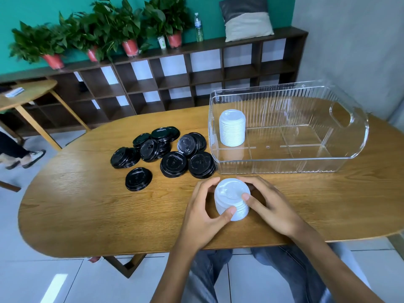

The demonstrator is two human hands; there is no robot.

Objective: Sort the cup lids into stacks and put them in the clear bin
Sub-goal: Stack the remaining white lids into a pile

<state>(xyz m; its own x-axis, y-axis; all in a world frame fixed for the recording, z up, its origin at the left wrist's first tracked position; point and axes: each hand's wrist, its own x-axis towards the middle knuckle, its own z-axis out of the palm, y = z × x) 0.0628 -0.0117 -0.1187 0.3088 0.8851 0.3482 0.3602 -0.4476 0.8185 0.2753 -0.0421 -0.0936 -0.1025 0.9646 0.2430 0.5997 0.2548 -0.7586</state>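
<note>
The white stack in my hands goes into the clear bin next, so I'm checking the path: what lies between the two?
Only bare tabletop separates the white stack from the clear bin in the head view.

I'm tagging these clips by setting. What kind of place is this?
Probably an office lounge or café-style common room, not a kitchen. An oval wooden table stands on a tiled floor, a long dark cubby shelf runs along a teal wall with potted plants on top, and a second table stands at the left.
</note>
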